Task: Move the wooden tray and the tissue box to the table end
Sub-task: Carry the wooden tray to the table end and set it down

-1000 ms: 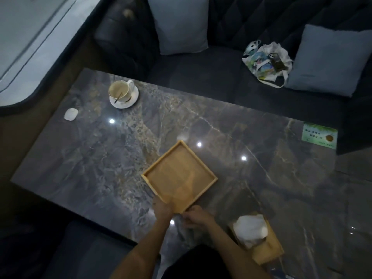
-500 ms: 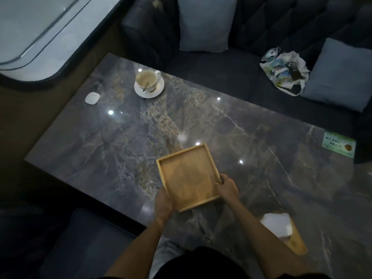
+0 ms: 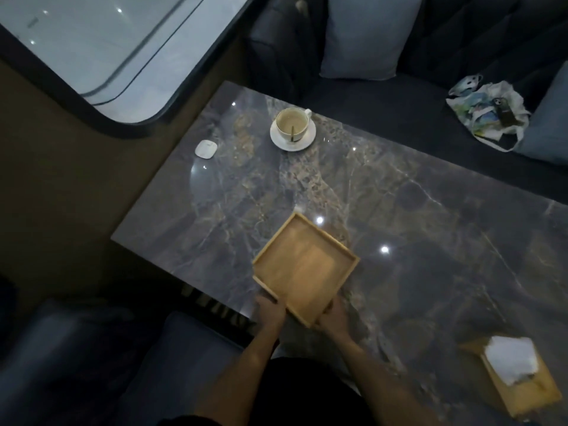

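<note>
A square, empty wooden tray (image 3: 304, 267) lies turned like a diamond on the dark marble table (image 3: 415, 229), near its front edge. My left hand (image 3: 270, 312) grips the tray's near-left side and my right hand (image 3: 333, 318) grips its near-right side, both beside the nearest corner. The wooden tissue box (image 3: 519, 379), with a white tissue sticking out of its top, stands at the table's lower right, apart from both hands.
A cup on a white saucer (image 3: 293, 127) with a spoon stands at the far left of the table. A small white object (image 3: 206, 149) lies near the left end. A dark sofa with cushions (image 3: 365, 35) and a bag (image 3: 488, 113) runs behind; a window (image 3: 92, 47) is at left.
The tray has turned and shifted toward the table's left end. My right hand slid from the tray's right side to the near corner. The view swung left.
</note>
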The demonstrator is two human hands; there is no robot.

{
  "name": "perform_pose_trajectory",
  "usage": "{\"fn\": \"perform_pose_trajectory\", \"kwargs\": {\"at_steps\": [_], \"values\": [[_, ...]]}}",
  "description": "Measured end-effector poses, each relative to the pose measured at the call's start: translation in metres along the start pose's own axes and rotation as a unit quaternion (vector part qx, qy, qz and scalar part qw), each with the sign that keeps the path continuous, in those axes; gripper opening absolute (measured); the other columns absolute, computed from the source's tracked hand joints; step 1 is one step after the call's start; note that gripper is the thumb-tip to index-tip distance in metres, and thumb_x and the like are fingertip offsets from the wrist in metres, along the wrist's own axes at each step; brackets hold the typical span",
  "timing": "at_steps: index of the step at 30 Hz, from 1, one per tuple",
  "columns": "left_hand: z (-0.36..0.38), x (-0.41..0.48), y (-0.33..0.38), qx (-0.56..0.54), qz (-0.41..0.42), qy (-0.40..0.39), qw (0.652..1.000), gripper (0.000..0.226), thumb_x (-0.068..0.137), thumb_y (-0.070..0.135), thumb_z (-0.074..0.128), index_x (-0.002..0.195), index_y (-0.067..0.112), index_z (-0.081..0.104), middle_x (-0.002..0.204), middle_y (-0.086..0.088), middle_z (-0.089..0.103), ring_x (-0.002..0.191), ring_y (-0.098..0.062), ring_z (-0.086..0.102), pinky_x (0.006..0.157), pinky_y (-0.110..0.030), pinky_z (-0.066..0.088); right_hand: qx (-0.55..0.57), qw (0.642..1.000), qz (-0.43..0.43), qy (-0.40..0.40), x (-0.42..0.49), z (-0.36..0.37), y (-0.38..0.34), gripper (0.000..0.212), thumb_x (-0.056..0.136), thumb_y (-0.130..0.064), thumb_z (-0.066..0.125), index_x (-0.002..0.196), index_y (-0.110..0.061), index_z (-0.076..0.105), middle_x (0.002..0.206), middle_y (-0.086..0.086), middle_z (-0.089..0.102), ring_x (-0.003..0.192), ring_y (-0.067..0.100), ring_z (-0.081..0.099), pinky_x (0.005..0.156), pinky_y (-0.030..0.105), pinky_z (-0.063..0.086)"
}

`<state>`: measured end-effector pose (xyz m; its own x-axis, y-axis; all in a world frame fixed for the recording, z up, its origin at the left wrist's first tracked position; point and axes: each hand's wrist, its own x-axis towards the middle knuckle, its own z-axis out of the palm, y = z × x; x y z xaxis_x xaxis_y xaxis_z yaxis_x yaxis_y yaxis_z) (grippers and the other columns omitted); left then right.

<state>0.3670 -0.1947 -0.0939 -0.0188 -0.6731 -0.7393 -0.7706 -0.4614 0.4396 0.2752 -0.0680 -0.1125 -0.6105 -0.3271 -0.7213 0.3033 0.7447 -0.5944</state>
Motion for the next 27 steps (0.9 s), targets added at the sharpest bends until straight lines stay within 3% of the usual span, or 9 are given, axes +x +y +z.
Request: {"fn": "perform_pose_trajectory", "kwargs": {"at_steps": [2,4,7,10,16,18,21,24,27], "values": [[-0.002,0.002,-0.004,-0.010,0.020,-0.026,0.999,0.076,0.076,0.017,0.068,0.139,0.003,0.029,0.138,-0.024,0.048,0.123,-0.040,0.051,0.102,-0.048,0.045,-0.024,0.991,-0.020,-0.129,-0.004,0.020,-0.002,0.063,0.060,-0.025,0.066,0.119,-0.018,0.044,0.068,-0.016,0.066,0.063,0.000,0.059,0.071,0.031,0.049],[-0.007,0.003,-0.006,0.004,0.032,-0.037,0.999,0.083,0.071,0.020,0.066,0.142,0.005,0.026,0.141,-0.022,0.045,0.126,-0.039,0.048,0.101,-0.047,0.044,-0.020,0.987,0.002,-0.161,-0.002,0.022,-0.005,0.049,0.065,-0.014,0.066,0.109,-0.020,0.045,0.062,-0.012,0.062,0.056,0.001,0.055,0.070,0.038,0.049],[-0.014,0.004,-0.003,0.008,0.050,-0.045,0.998,0.091,0.066,0.033,0.066,0.144,0.008,0.027,0.144,-0.018,0.043,0.129,-0.037,0.046,0.099,-0.042,0.042,0.031,0.998,0.004,-0.055,0.017,-0.002,-0.014,0.068,0.059,-0.026,0.070,0.123,-0.019,0.046,0.088,0.009,0.067,0.070,0.019,0.059,0.070,0.037,0.050],[-0.015,0.000,0.009,-0.001,0.007,-0.013,1.000,0.055,0.087,0.029,0.059,0.135,0.011,0.039,0.138,-0.014,0.049,0.124,-0.034,0.048,0.094,-0.035,0.039,0.025,0.999,-0.027,0.006,0.052,-0.040,-0.021,0.066,0.065,-0.029,0.075,0.126,-0.021,0.051,0.113,0.003,0.067,0.101,0.020,0.064,0.088,0.037,0.052],[-0.014,0.000,0.010,0.014,0.012,-0.010,1.000,0.047,0.093,0.035,0.052,0.133,0.014,0.040,0.137,-0.013,0.051,0.124,-0.033,0.049,0.096,-0.037,0.039,-0.022,0.998,-0.041,-0.043,0.077,-0.076,-0.079,0.049,0.077,-0.002,0.067,0.125,-0.007,0.057,0.115,0.005,0.062,0.103,0.020,0.058,0.069,0.016,0.050],[-0.018,0.005,0.005,0.038,0.025,-0.019,0.999,0.054,0.092,0.038,0.051,0.138,0.014,0.036,0.140,-0.014,0.050,0.126,-0.033,0.049,0.100,-0.040,0.040,-0.053,0.996,-0.027,-0.060,0.080,-0.069,-0.083,0.050,0.069,-0.007,0.070,0.118,-0.004,0.062,0.110,0.011,0.066,0.097,0.023,0.060,0.070,0.022,0.055],[-0.031,0.016,0.011,0.020,0.039,-0.041,0.998,0.055,0.094,0.034,0.050,0.143,0.015,0.033,0.144,-0.009,0.047,0.129,-0.031,0.047,0.103,-0.038,0.039,-0.072,0.996,-0.013,-0.050,0.103,-0.055,-0.068,0.068,0.060,-0.020,0.070,0.126,-0.007,0.057,0.121,0.017,0.065,0.106,0.027,0.061,0.092,0.044,0.053],[-0.050,0.040,0.016,0.053,0.062,-0.065,0.995,0.063,0.082,0.022,0.065,0.139,0.020,0.038,0.135,-0.008,0.056,0.121,-0.029,0.057,0.101,-0.037,0.049,-0.105,0.994,-0.007,-0.028,0.083,-0.042,-0.091,0.062,0.072,-0.010,0.071,0.132,-0.011,0.053,0.122,0.010,0.062,0.111,0.023,0.058,0.098,0.039,0.049],[-0.073,0.068,0.017,0.075,0.084,-0.066,0.991,0.055,0.086,0.036,0.055,0.137,0.023,0.038,0.137,-0.007,0.054,0.123,-0.029,0.055,0.102,-0.040,0.047,-0.080,0.997,0.004,-0.021,0.071,-0.021,-0.110,0.052,0.076,-0.007,0.068,0.127,-0.009,0.058,0.116,0.013,0.065,0.100,0.022,0.060,0.084,0.029,0.054]]}}
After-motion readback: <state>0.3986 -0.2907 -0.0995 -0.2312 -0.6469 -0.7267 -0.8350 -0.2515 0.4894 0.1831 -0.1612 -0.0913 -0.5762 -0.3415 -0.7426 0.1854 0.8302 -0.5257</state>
